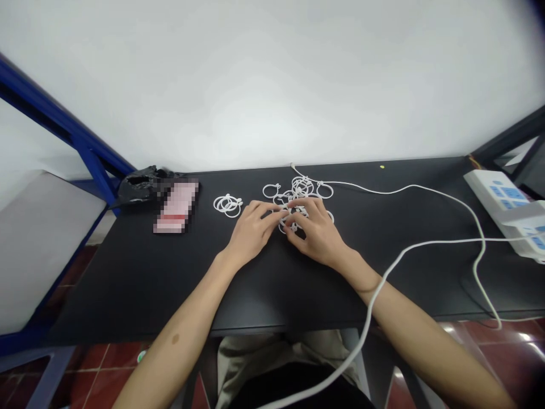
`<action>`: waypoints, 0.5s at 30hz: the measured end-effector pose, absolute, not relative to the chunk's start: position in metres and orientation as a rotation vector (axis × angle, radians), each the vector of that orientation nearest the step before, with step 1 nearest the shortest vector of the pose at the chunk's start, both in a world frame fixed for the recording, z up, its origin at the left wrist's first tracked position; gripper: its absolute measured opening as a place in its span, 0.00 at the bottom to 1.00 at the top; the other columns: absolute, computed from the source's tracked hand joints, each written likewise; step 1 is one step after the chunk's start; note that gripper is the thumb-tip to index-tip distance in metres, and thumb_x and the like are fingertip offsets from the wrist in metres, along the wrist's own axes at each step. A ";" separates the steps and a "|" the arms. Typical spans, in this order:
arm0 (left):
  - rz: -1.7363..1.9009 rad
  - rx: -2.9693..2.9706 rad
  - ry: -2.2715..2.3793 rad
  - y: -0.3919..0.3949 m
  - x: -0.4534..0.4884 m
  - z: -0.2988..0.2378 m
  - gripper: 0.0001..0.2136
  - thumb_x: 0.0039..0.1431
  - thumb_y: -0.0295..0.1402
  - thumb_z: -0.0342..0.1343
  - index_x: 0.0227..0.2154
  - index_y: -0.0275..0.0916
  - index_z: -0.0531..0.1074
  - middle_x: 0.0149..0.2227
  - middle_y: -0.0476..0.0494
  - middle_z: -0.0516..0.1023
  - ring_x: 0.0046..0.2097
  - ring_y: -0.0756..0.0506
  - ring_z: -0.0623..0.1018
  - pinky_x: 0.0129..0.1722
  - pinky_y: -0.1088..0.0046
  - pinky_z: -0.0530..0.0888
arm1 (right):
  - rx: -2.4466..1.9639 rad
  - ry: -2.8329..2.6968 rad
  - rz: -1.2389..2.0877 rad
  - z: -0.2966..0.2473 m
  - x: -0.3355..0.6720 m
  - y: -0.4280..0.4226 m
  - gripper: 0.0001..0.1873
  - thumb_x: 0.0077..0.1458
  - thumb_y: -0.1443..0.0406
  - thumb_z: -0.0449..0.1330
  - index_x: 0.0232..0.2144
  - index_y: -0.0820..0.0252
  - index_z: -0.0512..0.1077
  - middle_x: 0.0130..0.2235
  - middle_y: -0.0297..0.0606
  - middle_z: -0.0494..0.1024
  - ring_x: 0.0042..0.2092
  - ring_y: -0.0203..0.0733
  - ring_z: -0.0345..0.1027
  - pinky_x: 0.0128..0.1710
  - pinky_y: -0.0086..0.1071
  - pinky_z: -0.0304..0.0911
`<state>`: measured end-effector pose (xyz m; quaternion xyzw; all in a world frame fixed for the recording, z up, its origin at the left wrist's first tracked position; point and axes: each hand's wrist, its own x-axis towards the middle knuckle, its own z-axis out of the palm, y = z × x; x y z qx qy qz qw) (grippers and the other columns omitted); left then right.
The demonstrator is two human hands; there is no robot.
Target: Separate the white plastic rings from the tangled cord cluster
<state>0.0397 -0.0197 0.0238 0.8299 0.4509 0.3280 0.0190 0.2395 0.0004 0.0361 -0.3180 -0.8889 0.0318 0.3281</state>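
Observation:
White plastic curtain rings [302, 184], each with a small eyelet, lie in a loose pile on the black table in front of me. My left hand [255, 230] reaches in from the left, thumb and index fingertips pinched at a white ring by the pile's near side. Just opposite, my right hand [314, 230] arches over the pile with bent fingers, its thumb and fingertips closed at the same ring. The fingers partly cover this ring and others beneath. A smaller group of white rings [227, 204] lies apart, left of my left hand.
A blurred-out pink phone-like object [175, 207] and a black plastic bag [138, 187] lie at the left. White cables [411, 186] run rightward to a white power strip [506, 199]; one crosses over my right forearm. A white wall [272, 85] stands behind the table [170, 284].

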 end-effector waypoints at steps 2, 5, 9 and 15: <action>1.037 2.590 1.400 -0.020 0.040 0.023 0.12 0.67 0.28 0.49 0.48 0.41 0.74 0.47 0.42 0.77 0.47 0.43 0.70 0.47 0.62 0.72 | -0.812 -2.319 0.082 0.036 0.239 0.000 0.01 0.59 0.66 0.59 0.35 0.58 0.71 0.50 0.46 0.70 0.53 0.51 0.61 0.52 0.47 0.64; 1.098 2.597 1.439 -0.019 0.039 0.024 0.11 0.67 0.27 0.49 0.46 0.40 0.75 0.43 0.42 0.79 0.44 0.44 0.71 0.45 0.62 0.72 | -0.823 -2.296 0.079 0.035 0.238 0.000 0.03 0.60 0.66 0.59 0.38 0.57 0.71 0.49 0.46 0.70 0.51 0.50 0.62 0.50 0.46 0.65; 1.203 2.566 1.486 -0.018 0.036 0.026 0.09 0.65 0.28 0.52 0.43 0.40 0.77 0.39 0.44 0.80 0.41 0.44 0.71 0.43 0.63 0.72 | -0.856 -2.245 0.072 0.034 0.237 0.003 0.07 0.61 0.65 0.58 0.42 0.57 0.71 0.45 0.45 0.72 0.47 0.47 0.65 0.47 0.43 0.67; 1.205 2.516 1.503 -0.018 0.038 0.026 0.09 0.66 0.31 0.52 0.44 0.38 0.76 0.36 0.44 0.80 0.40 0.44 0.72 0.41 0.64 0.72 | -0.814 -2.200 0.219 0.033 0.236 0.003 0.10 0.63 0.66 0.56 0.47 0.57 0.69 0.39 0.39 0.75 0.39 0.40 0.70 0.40 0.33 0.68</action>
